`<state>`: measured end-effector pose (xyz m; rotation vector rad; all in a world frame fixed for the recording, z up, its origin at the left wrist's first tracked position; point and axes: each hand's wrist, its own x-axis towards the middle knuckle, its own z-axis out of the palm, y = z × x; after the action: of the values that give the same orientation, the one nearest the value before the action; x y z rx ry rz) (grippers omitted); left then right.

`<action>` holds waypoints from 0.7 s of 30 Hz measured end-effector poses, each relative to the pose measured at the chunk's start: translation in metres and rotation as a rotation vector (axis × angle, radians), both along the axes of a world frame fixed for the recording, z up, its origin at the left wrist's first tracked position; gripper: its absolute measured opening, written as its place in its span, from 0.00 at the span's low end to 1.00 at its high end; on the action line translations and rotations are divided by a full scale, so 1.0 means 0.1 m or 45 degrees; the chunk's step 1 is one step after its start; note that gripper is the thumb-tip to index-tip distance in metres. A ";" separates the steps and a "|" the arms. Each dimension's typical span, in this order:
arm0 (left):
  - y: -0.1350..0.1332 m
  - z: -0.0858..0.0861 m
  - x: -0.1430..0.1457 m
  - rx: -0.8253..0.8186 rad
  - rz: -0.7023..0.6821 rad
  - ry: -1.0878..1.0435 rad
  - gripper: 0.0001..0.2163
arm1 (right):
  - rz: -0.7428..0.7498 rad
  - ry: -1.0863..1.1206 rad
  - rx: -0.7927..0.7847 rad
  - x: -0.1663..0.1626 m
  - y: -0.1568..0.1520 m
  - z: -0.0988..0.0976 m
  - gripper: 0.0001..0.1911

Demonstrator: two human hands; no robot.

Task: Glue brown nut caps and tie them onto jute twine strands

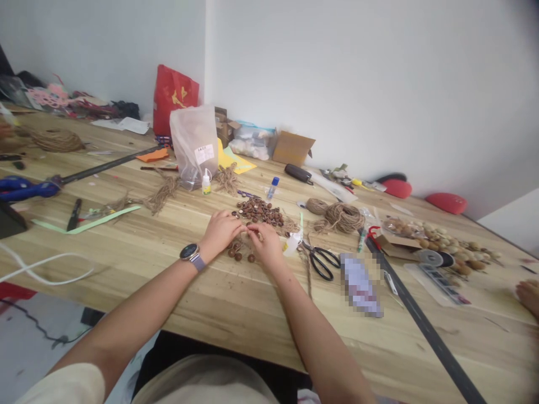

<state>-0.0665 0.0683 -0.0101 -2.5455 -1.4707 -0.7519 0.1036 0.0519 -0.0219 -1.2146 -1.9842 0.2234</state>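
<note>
My left hand [221, 231], with a watch on its wrist, and my right hand [265, 242] meet fingertip to fingertip low over the table. Both are closed in a pinch, and the fingers hide what is between them. Just below, several small brown round pieces [238, 256] lie on the wood with thin strands of twine among them. A heap of similar brown cup-like pieces [263, 210] sits right behind my hands. Close to my right hand are a small white glue bottle [291, 244] and black-handled scissors [323, 262].
Twine coils [343, 216] lie to the right, before a black strip [425, 325] crossing the table. Behind stand a plastic bag [193, 140], a second glue bottle [206, 184], a glue stick [273, 188] and a red bag [174, 95]. Another person's hand [528, 296] shows at the right edge.
</note>
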 end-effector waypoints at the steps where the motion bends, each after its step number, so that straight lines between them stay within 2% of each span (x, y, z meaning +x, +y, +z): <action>1: 0.00 0.00 0.00 0.005 -0.002 0.003 0.13 | -0.005 -0.007 0.002 0.00 0.00 0.00 0.08; 10: 0.00 0.03 -0.02 0.015 -0.051 0.043 0.12 | 0.043 -0.113 0.016 0.06 0.02 0.02 0.06; 14: -0.01 0.05 0.01 0.025 -0.065 0.016 0.13 | 0.004 -0.119 0.022 0.06 0.01 0.05 0.06; 21: -0.01 0.08 0.02 -0.035 0.111 -0.090 0.13 | -0.151 -0.066 0.007 0.09 0.03 0.06 0.11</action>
<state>-0.0644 0.0676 -0.0022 -2.4795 -1.6125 -0.8226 0.1121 0.0545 -0.0163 -1.3422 -1.9478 0.1282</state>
